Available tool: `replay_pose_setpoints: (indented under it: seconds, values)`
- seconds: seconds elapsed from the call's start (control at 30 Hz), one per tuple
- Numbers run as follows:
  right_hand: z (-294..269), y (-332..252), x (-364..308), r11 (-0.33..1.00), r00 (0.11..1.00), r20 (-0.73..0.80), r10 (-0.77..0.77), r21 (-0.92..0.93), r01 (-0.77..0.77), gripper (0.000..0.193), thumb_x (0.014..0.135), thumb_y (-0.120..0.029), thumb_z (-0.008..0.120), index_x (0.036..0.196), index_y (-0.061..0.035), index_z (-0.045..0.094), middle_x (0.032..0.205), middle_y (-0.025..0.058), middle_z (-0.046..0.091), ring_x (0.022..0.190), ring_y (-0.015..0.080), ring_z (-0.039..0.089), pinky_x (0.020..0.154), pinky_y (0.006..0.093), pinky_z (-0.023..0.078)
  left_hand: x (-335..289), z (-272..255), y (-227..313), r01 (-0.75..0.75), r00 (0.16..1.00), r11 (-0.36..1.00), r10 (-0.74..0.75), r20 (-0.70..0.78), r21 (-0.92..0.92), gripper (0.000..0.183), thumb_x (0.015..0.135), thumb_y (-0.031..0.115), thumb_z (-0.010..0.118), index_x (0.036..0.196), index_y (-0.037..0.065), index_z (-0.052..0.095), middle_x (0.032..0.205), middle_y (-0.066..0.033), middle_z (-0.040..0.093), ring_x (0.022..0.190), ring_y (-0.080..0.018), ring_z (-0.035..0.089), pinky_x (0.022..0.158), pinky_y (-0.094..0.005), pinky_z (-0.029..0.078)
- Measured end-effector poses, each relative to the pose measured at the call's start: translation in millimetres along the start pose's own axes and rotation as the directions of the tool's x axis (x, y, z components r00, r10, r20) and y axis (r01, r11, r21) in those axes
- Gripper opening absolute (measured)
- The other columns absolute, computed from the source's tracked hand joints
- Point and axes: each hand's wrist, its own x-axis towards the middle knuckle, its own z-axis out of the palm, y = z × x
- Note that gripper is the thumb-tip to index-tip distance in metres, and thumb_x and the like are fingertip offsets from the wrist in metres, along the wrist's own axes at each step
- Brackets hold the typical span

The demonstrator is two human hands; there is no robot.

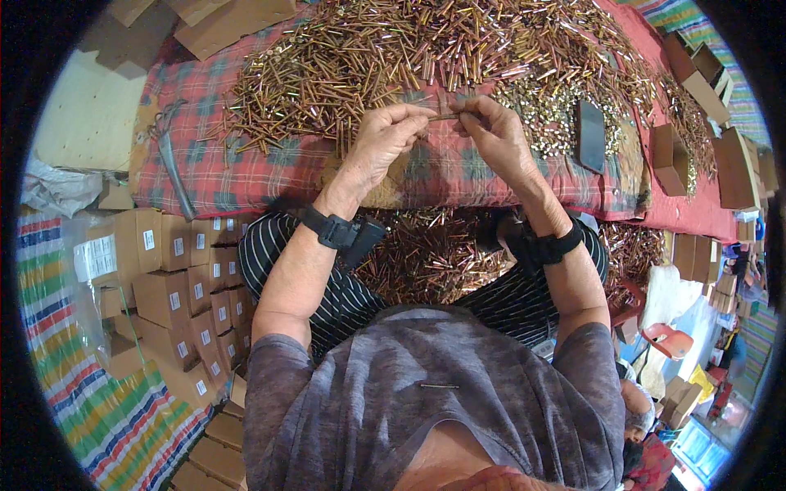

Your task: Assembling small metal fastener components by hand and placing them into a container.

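Note:
Over the edge of the cloth-covered table, my left hand (381, 143) and my right hand (498, 143) are raised close together. Both are pinched on a thin brass-coloured rod (444, 117), which runs level between the fingertips; its ends are hidden by the fingers. Just beyond lies a wide heap of similar brass and copper-coloured rods (393, 49). Beside my right hand spreads a pile of small shiny metal pieces (536, 123), too small to make out exactly. The red and green checked cloth (270, 176) shows under my wrists.
A dark phone (590, 135) lies right of the small pieces. At the table's left edge rests a long grey metal tool (173, 168). Labelled cardboard boxes (168, 299) are stacked at left; open boxes (670, 159) stand at right. More rods (426, 254) lie below, between my legs.

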Motion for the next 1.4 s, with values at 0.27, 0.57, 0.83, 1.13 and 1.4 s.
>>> replay_pose_setpoints:
  seconds: [0.27,0.57,0.83,1.13,1.4]
  values:
    - [38,5,-11,0.963,0.992,-0.061,0.112,0.251,-0.093,0.029,0.092,-0.015,0.045,0.113,0.0037,0.049,0.102,0.0144,0.059,0.093,0.0176,0.057,0.081,0.0283,0.046,6,10,-22,0.089,0.995,0.977,-0.08,0.057,-0.195,0.028,0.087,0.012,0.051,0.113,0.001,0.052,0.099,-0.0057,0.061,0.074,-0.0047,0.05,0.062,-0.0186,0.04]
    - [-2,41,22,0.616,0.973,-0.227,-0.04,-0.772,-0.155,0.015,0.077,-0.016,0.056,0.084,-0.0043,0.062,0.084,0.0154,0.062,0.077,0.035,0.059,0.066,0.0434,0.048,4,6,-24,0.114,0.993,0.966,-0.121,-0.017,-0.23,0.024,0.086,0.017,0.058,0.104,0.001,0.061,0.071,0.0066,0.047,0.058,0.0006,0.038,0.048,-0.0123,0.029]
    - [-22,70,24,0.434,0.995,-0.089,0.05,-0.895,-0.102,0.017,0.069,-0.011,0.058,0.084,-0.0041,0.061,0.087,0.0172,0.06,0.084,0.0331,0.058,0.073,0.0405,0.047,6,-2,-24,0.089,0.992,0.959,-0.109,-0.061,-0.268,0.016,0.085,0.017,0.06,0.092,0.003,0.06,0.07,0.0062,0.047,0.056,-0.0004,0.039,0.046,-0.0138,0.029]
    - [5,7,10,0.975,0.974,-0.043,0.222,-0.022,-0.223,0.017,0.083,-0.014,0.058,0.092,-0.0013,0.063,0.072,0.006,0.059,0.067,0.0124,0.055,0.06,0.0255,0.043,0,3,-12,0.062,0.991,0.958,-0.092,-0.095,-0.279,0.012,0.082,0.015,0.061,0.086,0.003,0.061,0.068,0.0052,0.048,0.056,-0.0013,0.04,0.047,-0.0155,0.03]
    - [20,-3,-3,0.954,0.995,-0.011,0.103,0.286,-0.095,0.011,0.085,-0.004,0.057,0.094,0.0007,0.056,0.079,-0.0009,0.057,0.072,0.0044,0.05,0.064,0.0202,0.043,3,5,-11,0.085,0.993,0.947,-0.108,-0.055,-0.309,0.011,0.08,0.011,0.06,0.087,0.001,0.06,0.073,0.0002,0.056,0.057,-0.0035,0.044,0.049,-0.0162,0.034]
